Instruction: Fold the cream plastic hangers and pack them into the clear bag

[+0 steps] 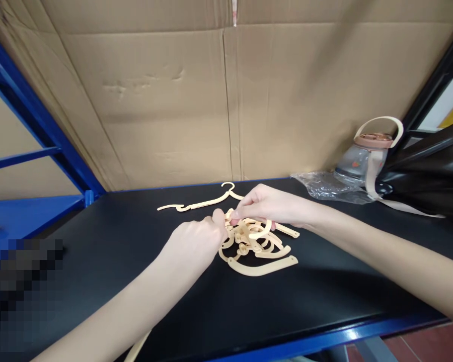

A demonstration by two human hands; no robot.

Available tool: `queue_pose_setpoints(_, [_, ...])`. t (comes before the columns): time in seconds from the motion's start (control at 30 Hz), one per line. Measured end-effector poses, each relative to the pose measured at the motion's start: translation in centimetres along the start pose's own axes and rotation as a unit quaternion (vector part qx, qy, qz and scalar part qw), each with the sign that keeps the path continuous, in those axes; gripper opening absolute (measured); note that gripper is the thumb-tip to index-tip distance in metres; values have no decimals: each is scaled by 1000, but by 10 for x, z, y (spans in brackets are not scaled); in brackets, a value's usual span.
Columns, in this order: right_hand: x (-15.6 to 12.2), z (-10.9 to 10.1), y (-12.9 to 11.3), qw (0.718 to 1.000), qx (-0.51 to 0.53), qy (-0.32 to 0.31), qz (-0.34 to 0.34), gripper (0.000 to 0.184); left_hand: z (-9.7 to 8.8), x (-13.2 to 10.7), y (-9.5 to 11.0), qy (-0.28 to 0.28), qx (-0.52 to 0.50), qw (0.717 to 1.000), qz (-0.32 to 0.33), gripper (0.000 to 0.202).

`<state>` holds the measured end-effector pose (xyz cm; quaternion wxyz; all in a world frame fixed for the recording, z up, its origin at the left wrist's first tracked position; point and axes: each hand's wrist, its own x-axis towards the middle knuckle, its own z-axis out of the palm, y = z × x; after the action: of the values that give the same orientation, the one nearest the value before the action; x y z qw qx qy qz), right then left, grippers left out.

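My left hand [202,234] is closed, its fingertips meeting those of my right hand [262,205] above a loose pile of cream plastic hanger parts [262,269]. Both hands pinch a small cream hanger part [229,215], mostly covered by the fingers. A curved hook piece [265,231] shows just below my right hand; I cannot tell whether that hand holds it or it lies on the pile. Behind the hands lies a hanger [207,202] with its hook pointing away, its right side partly hidden by my right hand.
The parts lie on a black tabletop [324,301] with a blue metal edge [305,347]. Cardboard [154,100] stands along the back. At the back right are clear plastic wrap [317,187], a strapped bottle [362,158] and a black bag [430,171]. A cream strip [138,347] shows below my left forearm.
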<state>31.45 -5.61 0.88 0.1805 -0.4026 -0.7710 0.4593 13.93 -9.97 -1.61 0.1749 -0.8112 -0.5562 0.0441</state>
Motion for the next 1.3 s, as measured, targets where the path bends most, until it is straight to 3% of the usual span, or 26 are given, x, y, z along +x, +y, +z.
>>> queue_pose_setpoints(0.1, [0, 16, 1, 979, -159, 117, -49, 27, 4, 1, 0, 4, -66, 997, -32, 19])
queue_pose_setpoints(0.17, [1, 23, 5, 915, -316, 227, -108, 32, 6, 3, -4, 6, -215, 975, -54, 17])
queue_pose_setpoints(0.23, [5, 24, 12, 830, -442, 298, -161, 37, 7, 6, -11, 4, -377, 923, -70, 20])
queue_pose_setpoints(0.27, [8, 23, 16, 801, -482, 305, -179, 39, 6, 8, -15, -4, -451, 889, -76, 23])
queue_pose_setpoints(0.33, [15, 18, 25, 784, -520, 286, -183, 40, 4, 12, -22, -29, -565, 821, -78, 28])
queue_pose_setpoints(0.43, [24, 13, 36, 838, -484, 214, -130, 38, -1, 16, -29, -81, -707, 700, -62, 24])
queue_pose_setpoints(0.5, [27, 11, 42, 876, -442, 164, -98, 38, -4, 17, -31, -105, -760, 638, -62, 22])
queue_pose_setpoints(0.57, [28, 11, 46, 891, -422, 139, -97, 38, -6, 16, -31, -115, -795, 592, -67, 22])
queue_pose_setpoints(0.67, [26, 12, 43, 887, -403, 171, -143, 32, -9, 14, -28, -101, -827, 549, -63, 19])
queue_pose_setpoints(0.7, [24, 13, 39, 893, -376, 185, -164, 30, -10, 13, -27, -82, -836, 539, -63, 17])
queue_pose_setpoints(0.77, [17, 19, 29, 930, -257, 182, -190, 39, -12, 13, -25, -5, -847, 527, -71, 13])
queue_pose_setpoints(0.83, [9, 26, 17, 976, -65, 117, -174, 56, -14, 14, -25, 99, -848, 514, -84, 11])
queue_pose_setpoints(0.9, [0, 32, 7, 987, 83, 13, -138, 59, -15, 15, -27, 183, -840, 502, -94, 11])
queue_pose_setpoints(0.97, [-4, 34, 2, 981, 147, -45, -119, 46, -14, 16, -29, 231, -825, 507, -96, 12])
queue_pose_setpoints(1.0, [-5, 33, 2, 980, 156, -44, -119, 39, -12, 16, -31, 253, -813, 516, -97, 12])
queue_pose_setpoints(1.03, [-4, 30, 3, 980, 154, -24, -123, 33, -10, 15, -32, 288, -793, 527, -101, 14])
queue_pose_setpoints(1.1, [0, 22, 7, 982, 133, 29, -133, 26, -5, 14, -35, 382, -709, 581, -120, 27])
queue_pose_setpoints(1.2, [5, 12, 10, 985, 122, 28, -122, 22, 1, 12, -40, 514, -422, 738, -115, 45])
queue_pose_setpoints(1.27, [4, 10, 9, 983, 149, -10, -107, 22, 3, 13, -43, 478, -229, 848, -1, 33])
queue_pose_setpoints(1.3, [3, 11, 7, 981, 161, -25, -106, 22, 4, 13, -44, 439, -160, 882, 64, 26])
